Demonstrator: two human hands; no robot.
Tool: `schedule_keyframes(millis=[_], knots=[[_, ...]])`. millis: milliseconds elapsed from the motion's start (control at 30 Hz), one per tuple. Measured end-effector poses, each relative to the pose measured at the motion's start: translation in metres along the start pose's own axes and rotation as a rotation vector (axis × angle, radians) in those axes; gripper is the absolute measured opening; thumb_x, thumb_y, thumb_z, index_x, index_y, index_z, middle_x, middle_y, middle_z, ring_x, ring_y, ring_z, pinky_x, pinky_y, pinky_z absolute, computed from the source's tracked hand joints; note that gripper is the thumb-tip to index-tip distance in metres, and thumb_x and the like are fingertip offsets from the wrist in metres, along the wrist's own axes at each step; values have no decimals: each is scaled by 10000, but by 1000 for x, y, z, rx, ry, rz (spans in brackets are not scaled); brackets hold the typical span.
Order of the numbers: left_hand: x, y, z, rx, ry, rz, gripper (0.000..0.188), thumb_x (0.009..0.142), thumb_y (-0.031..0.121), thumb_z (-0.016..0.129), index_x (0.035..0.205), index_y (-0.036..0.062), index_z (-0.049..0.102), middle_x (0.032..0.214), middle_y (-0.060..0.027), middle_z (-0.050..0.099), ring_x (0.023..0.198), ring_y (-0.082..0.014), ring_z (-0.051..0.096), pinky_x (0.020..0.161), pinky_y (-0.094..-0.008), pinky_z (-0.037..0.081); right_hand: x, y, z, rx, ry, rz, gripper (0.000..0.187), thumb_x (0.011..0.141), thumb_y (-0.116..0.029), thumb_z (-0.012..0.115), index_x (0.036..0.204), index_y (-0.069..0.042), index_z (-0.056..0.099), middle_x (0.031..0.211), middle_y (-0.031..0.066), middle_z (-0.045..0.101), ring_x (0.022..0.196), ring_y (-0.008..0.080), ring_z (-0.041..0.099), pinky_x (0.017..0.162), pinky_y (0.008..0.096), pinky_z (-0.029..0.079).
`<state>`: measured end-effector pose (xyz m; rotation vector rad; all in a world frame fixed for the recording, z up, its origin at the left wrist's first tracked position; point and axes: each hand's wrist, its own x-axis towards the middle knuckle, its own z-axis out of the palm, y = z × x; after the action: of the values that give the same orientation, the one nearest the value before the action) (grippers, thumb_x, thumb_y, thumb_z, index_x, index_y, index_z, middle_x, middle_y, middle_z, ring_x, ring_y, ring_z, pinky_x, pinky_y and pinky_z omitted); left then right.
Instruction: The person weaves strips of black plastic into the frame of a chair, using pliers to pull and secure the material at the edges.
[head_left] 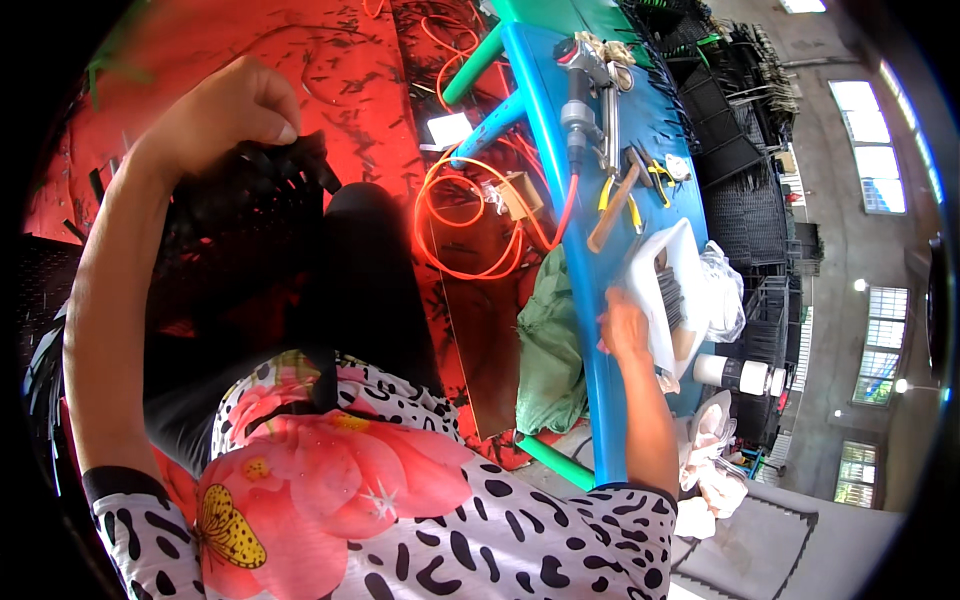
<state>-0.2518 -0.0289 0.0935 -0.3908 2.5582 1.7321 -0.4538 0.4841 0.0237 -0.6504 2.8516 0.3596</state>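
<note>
My left hand (238,112) is closed at the upper left, fingers curled and thumb pressed in, at the top edge of a black woven piece (250,205) by my legs. It appears to grip that dark edge, though the fingers hide the exact hold. Out on the blue bench (585,180) at the right, my right hand (626,325) rests against the near side of a white container (690,325) holding dark thin pieces. Its fingers are curled in, with a small bit of pink beside them; whatever they hold is hidden.
A pneumatic tool (578,110) on an orange hose (470,272) lies up the bench, near a hammer (613,208) and yellow-handled pliers (657,180). A white bottle (735,374) stands past the container. Green sacking (552,345) hangs at the bench edge. Black scraps litter the red floor covering (350,90).
</note>
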Motion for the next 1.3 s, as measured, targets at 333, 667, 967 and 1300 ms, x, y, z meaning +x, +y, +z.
schedule_keyframes(millis=[333, 667, 967, 1300], knots=[[4, -2, -4, 210, -35, 126, 152, 678, 106, 657, 775, -12, 653, 650, -31, 598, 633, -92, 544, 589, -248, 430, 17, -18, 6, 176, 298, 201, 420, 794, -216, 644, 1095, 42, 505, 964, 287, 602, 897, 452, 579, 769, 498, 452], [-4, 1, 2, 75, 13, 72, 118, 680, 99, 659, 751, 6, 673, 624, -11, 606, 585, -79, 541, 541, -256, 427, 20, 43, 24, 959, -110, 379, 162, 729, -48, 572, 882, -31, 522, 714, 117, 545, 608, 271, 548, 528, 388, 449], [-3, 7, 2, 48, -10, 47, 110, 682, 96, 663, 747, 8, 672, 611, -7, 595, 568, -81, 529, 527, -261, 420, -68, -114, 6, 2020, -16, 66, 346, 726, -61, 535, 1070, -39, 503, 693, 13, 431, 552, 127, 394, 487, 260, 352], [-8, 8, 1, 28, -16, 26, 100, 670, 79, 656, 734, 3, 667, 592, -1, 578, 557, -76, 519, 517, -260, 412, -7, -218, -159, 418, 370, -951, 351, 797, -57, 648, 1141, -23, 587, 827, 127, 577, 722, 272, 599, 622, 348, 472]])
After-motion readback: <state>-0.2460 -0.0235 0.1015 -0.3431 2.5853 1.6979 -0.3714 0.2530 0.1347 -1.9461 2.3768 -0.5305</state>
